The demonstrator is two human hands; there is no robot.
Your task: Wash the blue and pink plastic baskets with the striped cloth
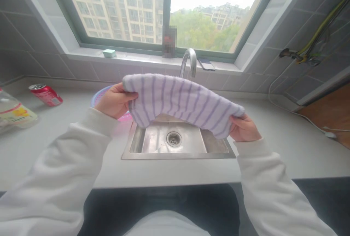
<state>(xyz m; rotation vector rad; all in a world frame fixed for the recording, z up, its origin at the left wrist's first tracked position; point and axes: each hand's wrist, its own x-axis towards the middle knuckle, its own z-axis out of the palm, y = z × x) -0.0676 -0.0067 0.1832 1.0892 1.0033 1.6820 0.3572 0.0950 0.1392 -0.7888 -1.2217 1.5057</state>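
Note:
A white towel with purple stripes (180,99) hangs stretched between my two hands above the sink (177,155). My left hand (116,101) pinches its left end, thumb in front. The other end is gripped by my right hand (244,126), a little lower, so the towel slopes down to the right and sags in the middle. Below it the steel basin and its drain (174,139) show, while the back of the sink is covered by the cloth. The curved faucet (188,61) rises behind the towel, its base hidden.
Left on the counter (169,172) are a red can (46,94) lying tilted, a clear bottle (16,110), and a blue and pink basin (100,93) partly behind my left hand. A green box (109,53) and a phone (206,64) lie on the windowsill. A white cable (287,108) runs along the right.

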